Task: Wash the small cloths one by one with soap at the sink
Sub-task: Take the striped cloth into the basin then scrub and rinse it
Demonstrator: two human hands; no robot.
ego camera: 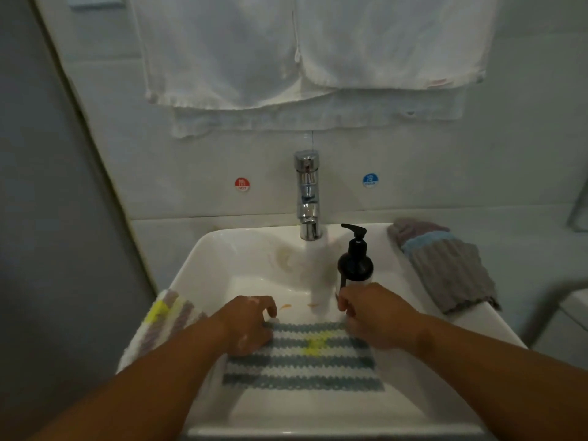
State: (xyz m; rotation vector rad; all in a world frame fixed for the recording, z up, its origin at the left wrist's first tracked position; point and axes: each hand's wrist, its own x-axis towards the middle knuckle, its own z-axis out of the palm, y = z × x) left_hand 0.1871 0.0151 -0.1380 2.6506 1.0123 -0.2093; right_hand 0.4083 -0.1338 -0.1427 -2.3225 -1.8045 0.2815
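Blue-grey and white stripes mark the cloth, spread flat in the sink just short of the water running from the tap. The left hand grips its far left corner with curled fingers, and the right hand pinches the far right corner. The cloth probably wants wetting evenly under the stream before soap from the bottle nearby.

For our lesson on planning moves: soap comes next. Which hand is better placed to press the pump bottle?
Likely the right. The right hand grips the blue striped cloth at its far corner, directly in front of the pump bottle; the left hand holds the opposite corner, farther from it.
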